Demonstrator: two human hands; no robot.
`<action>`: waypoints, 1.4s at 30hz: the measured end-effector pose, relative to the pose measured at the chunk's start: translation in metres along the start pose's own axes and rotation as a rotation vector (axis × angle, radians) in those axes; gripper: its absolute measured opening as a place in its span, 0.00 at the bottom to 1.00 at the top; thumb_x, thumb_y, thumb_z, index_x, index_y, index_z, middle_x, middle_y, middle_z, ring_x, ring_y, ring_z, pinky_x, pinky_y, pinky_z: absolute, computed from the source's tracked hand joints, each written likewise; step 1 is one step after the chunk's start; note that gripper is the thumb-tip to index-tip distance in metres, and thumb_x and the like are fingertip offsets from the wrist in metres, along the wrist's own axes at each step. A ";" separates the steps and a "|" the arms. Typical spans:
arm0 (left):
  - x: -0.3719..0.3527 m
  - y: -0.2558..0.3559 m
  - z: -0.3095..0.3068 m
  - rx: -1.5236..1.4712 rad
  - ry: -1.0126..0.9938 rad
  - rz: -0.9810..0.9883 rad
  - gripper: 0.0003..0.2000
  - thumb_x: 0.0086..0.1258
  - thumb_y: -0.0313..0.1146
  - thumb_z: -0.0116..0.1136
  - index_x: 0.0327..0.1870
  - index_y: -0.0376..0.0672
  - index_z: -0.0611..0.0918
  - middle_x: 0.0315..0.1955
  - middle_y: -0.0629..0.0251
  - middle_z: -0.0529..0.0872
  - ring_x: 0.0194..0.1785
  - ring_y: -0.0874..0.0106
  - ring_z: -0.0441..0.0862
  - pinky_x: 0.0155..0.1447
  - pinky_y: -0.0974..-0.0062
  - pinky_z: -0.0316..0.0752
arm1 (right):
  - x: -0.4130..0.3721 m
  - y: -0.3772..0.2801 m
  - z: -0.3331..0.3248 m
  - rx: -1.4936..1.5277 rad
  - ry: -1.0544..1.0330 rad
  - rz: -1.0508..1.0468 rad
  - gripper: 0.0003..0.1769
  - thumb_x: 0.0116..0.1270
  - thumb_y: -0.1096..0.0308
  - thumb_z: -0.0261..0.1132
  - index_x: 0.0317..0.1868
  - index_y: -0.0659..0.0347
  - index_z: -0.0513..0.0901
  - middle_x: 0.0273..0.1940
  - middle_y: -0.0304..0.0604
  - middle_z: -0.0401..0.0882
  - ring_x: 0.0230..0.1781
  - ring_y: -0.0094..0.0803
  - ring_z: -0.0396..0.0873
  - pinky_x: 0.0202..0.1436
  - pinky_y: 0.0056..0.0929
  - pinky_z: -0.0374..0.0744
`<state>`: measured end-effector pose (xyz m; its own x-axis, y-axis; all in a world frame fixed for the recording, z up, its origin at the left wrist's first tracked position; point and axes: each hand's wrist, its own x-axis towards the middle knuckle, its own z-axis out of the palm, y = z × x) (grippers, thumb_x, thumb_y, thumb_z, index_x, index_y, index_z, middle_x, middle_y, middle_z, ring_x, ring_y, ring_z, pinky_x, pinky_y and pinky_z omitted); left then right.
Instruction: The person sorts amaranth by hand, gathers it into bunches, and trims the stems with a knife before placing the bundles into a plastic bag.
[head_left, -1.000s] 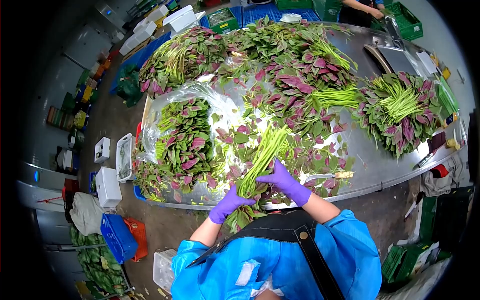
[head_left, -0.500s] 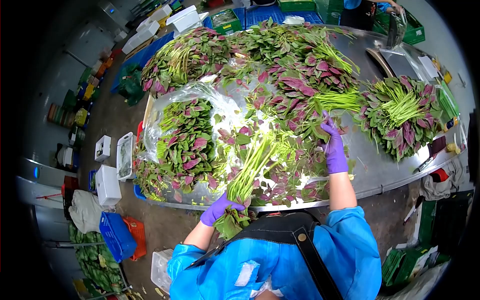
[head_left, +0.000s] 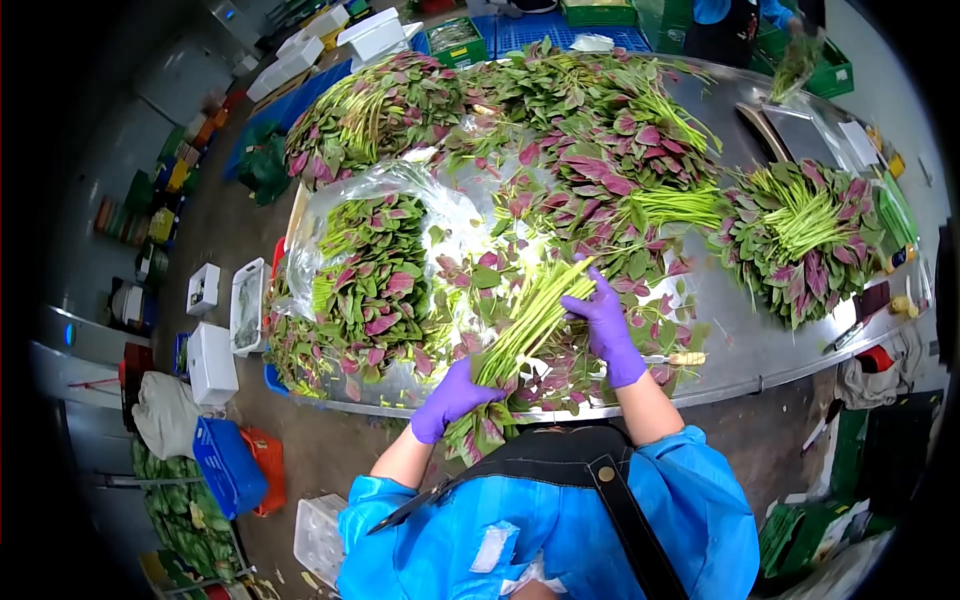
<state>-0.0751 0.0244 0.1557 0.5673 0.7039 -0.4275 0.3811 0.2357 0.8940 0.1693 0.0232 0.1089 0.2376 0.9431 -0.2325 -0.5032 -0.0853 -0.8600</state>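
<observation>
My left hand (head_left: pixel 448 402), in a purple glove, is wrapped around the leafy end of a bunch of red-and-green amaranth (head_left: pixel 528 322) near the table's front edge. The pale green stems slant up and to the right, with leaves hanging below the hand. At the upper cut ends is my right hand (head_left: pixel 606 335), also gloved in purple, its thumb and fingers bent against the stems. Loose amaranth leaves (head_left: pixel 555 385) lie strewn beneath the bunch. Beside my right wrist rests a tool with a wooden handle (head_left: pixel 688 358), its other end partly hidden.
Amaranth heaps (head_left: pixel 390 105) cover the metal table's (head_left: pixel 740 345) far side, and a tied-looking bunch (head_left: pixel 800 225) sits at right. Stacked amaranth (head_left: pixel 375 275) lies on clear plastic (head_left: pixel 440 195) at left. A co-worker (head_left: pixel 722 30) stands across the table. Crates (head_left: pixel 228 465) stand on the floor.
My right hand has come left and down from the amaranth pile to the stem ends of the bunch. My left hand has shifted slightly right, and the wooden handle now shows.
</observation>
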 end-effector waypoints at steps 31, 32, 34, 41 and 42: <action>-0.016 -0.089 -0.042 -0.393 -0.186 0.286 0.28 0.45 0.23 0.63 0.54 0.35 0.73 0.45 0.63 0.78 0.49 0.72 0.74 0.52 0.78 0.69 | -0.008 -0.005 -0.042 -0.506 -0.769 0.412 0.32 0.57 0.68 0.66 0.61 0.62 0.64 0.53 0.48 0.72 0.48 0.27 0.75 0.52 0.23 0.73; -0.013 -0.076 -0.035 -0.388 -0.195 0.290 0.28 0.45 0.23 0.63 0.54 0.35 0.73 0.45 0.63 0.78 0.49 0.72 0.74 0.52 0.78 0.69 | -0.016 0.007 -0.023 -0.366 -0.779 0.364 0.36 0.57 0.66 0.66 0.64 0.61 0.59 0.56 0.50 0.69 0.47 0.26 0.75 0.48 0.21 0.75; -0.014 -0.028 -0.020 -0.495 -0.130 -0.021 0.27 0.45 0.22 0.61 0.52 0.36 0.74 0.42 0.63 0.79 0.45 0.72 0.75 0.49 0.80 0.69 | -0.035 0.016 0.012 0.064 -0.657 0.407 0.34 0.55 0.68 0.66 0.61 0.62 0.62 0.48 0.48 0.73 0.33 0.25 0.75 0.30 0.19 0.75; -0.023 -0.020 -0.023 -0.438 -0.162 -0.146 0.28 0.44 0.15 0.56 0.54 0.36 0.73 0.41 0.64 0.80 0.42 0.74 0.76 0.45 0.80 0.70 | -0.006 0.000 -0.022 0.091 -0.133 0.212 0.23 0.50 0.75 0.65 0.50 0.64 0.72 0.35 0.42 0.76 0.25 0.25 0.75 0.30 0.21 0.75; -0.029 -0.021 -0.024 -0.422 -0.099 -0.240 0.29 0.44 0.15 0.56 0.54 0.36 0.72 0.42 0.63 0.80 0.42 0.74 0.76 0.45 0.80 0.70 | 0.003 -0.003 -0.048 0.098 -0.161 0.155 0.24 0.50 0.76 0.65 0.51 0.65 0.72 0.36 0.43 0.77 0.27 0.25 0.75 0.33 0.23 0.76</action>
<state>-0.1174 0.0153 0.1531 0.5738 0.5343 -0.6207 0.1925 0.6487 0.7363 0.2113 0.0110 0.0886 0.0199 0.9609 -0.2761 -0.6037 -0.2086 -0.7694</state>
